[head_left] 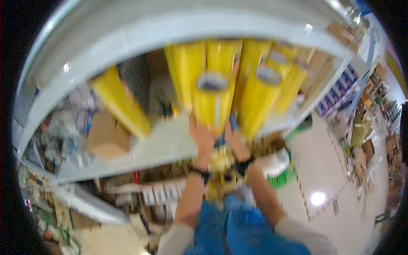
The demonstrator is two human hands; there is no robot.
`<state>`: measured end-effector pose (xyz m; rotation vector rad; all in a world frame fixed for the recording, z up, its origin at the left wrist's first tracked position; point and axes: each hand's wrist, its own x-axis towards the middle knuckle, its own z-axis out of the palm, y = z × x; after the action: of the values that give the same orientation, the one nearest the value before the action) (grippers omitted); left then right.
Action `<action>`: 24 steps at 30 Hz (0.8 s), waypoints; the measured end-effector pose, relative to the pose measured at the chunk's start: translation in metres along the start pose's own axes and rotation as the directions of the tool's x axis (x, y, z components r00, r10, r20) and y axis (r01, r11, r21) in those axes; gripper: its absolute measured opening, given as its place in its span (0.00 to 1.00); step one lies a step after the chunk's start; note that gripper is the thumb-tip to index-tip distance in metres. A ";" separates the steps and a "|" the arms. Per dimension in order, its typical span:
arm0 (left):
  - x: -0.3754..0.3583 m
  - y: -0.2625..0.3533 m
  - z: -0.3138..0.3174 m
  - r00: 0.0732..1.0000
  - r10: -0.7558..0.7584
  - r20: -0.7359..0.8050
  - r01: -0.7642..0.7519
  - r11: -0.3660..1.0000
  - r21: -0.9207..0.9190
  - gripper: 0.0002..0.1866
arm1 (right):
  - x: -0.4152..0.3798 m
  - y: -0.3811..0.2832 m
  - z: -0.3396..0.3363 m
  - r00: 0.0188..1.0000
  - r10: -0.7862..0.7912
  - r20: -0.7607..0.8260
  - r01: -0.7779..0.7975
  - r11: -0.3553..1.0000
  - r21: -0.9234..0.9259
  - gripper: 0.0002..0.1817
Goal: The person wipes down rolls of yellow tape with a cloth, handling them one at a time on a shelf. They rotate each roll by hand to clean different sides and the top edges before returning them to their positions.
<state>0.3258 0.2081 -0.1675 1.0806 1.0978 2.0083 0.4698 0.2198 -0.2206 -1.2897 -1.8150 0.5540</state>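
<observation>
"What's on the left?"
"A box (108, 137), then a leaning roll (121, 104), both on the shelf (170, 140)."
"And the hands?"
"The left hand (203, 136) is clamped low on the middle roll (211, 109), at the shelf's front; the right hand (236, 140) clamps its other side. Whether the base touches the shelf, I can't tell."
"Right of that?"
"More rolls (260, 104), close beside it."
"How would you handle it?"
"Press evenly from both sides, support it low, and draw it straight out so it doesn't knock its neighbours."
"How does it look?"
"Yellow, cylindrical, blurred, with a pale strip down the front and a hollow, greyish-rimmed core on top."
</observation>
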 end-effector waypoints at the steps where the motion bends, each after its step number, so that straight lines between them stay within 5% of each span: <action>1: -0.036 -0.013 -0.022 0.985 -0.168 -0.028 0.168 0.986 0.010 0.28 | -0.028 -0.004 -0.010 0.989 0.073 0.132 -0.083 0.994 0.068 0.32; 2: -0.060 -0.031 -0.035 0.998 -0.003 -0.066 0.029 0.916 0.400 0.28 | -0.048 -0.010 -0.020 0.977 0.082 0.198 -0.104 0.989 0.102 0.32; 4: 0.052 -0.019 0.018 0.924 0.382 -0.007 -0.291 0.715 0.636 0.28 | -0.031 -0.012 -0.033 0.987 -0.023 0.162 0.001 0.991 0.136 0.32; 5: 0.061 0.008 0.030 0.958 0.285 -0.014 -0.276 0.938 0.208 0.30 | -0.025 -0.015 -0.042 0.985 -0.055 0.162 0.029 0.987 0.159 0.32; 7: -0.044 0.000 -0.016 0.998 -0.023 0.053 0.031 0.986 -0.165 0.33 | -0.038 -0.022 -0.058 0.971 -0.009 0.240 -0.034 0.984 0.174 0.31; 8: -0.116 -0.006 -0.056 0.999 -0.030 0.034 0.020 0.964 0.265 0.33 | -0.053 -0.031 -0.062 0.962 0.032 0.273 -0.083 0.981 0.176 0.31; 10: -0.004 -0.039 -0.012 0.905 0.386 0.180 -0.376 0.525 0.764 0.33 | -0.018 -0.039 -0.071 0.983 -0.037 0.178 0.003 0.982 0.190 0.31; 11: 0.053 -0.028 0.021 0.859 0.484 0.167 -0.438 0.527 0.728 0.33 | 0.004 -0.045 -0.073 0.990 -0.096 0.101 0.072 0.973 0.218 0.31; 12: 0.061 -0.021 0.029 0.926 0.371 0.063 -0.366 0.847 0.386 0.32 | 0.019 -0.052 -0.079 0.990 -0.128 0.057 0.112 0.968 0.226 0.30; 15: -0.026 0.014 -0.016 0.978 -0.209 -0.004 0.204 0.947 0.247 0.28 | 0.022 -0.081 -0.091 0.995 -0.045 0.094 0.018 0.963 0.271 0.30; 17: 0.039 0.043 0.028 0.996 -0.074 -0.044 0.082 0.972 0.222 0.27 | 0.060 -0.098 -0.101 0.986 -0.164 -0.011 0.160 0.941 0.299 0.30; 19: 0.022 0.034 0.015 0.950 0.255 0.180 -0.309 0.858 0.410 0.31 | 0.075 -0.112 -0.106 0.982 -0.189 -0.023 0.187 0.935 0.301 0.29; 20: -0.012 0.028 -0.008 0.971 0.152 0.185 -0.223 0.860 0.460 0.31 | 0.077 -0.116 -0.106 0.989 -0.150 0.016 0.139 0.946 0.294 0.29; 21: -0.020 0.022 -0.015 0.991 0.021 0.132 -0.062 0.946 0.317 0.30 | 0.075 -0.120 -0.105 0.991 -0.125 0.045 0.106 0.948 0.299 0.29; 23: 0.034 0.012 0.023 0.994 0.038 0.106 -0.047 0.996 0.081 0.33 | 0.085 -0.111 -0.098 0.977 -0.208 -0.037 0.207 0.907 0.367 0.29; 24: 0.032 0.015 0.025 0.976 0.206 0.066 -0.209 0.977 0.039 0.33 | 0.085 -0.109 -0.091 0.968 -0.235 -0.081 0.248 0.887 0.389 0.29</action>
<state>0.3305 0.2355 -0.1346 1.3200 1.0404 2.1024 0.4718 0.2476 -0.0573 -0.7796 -1.6941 0.7138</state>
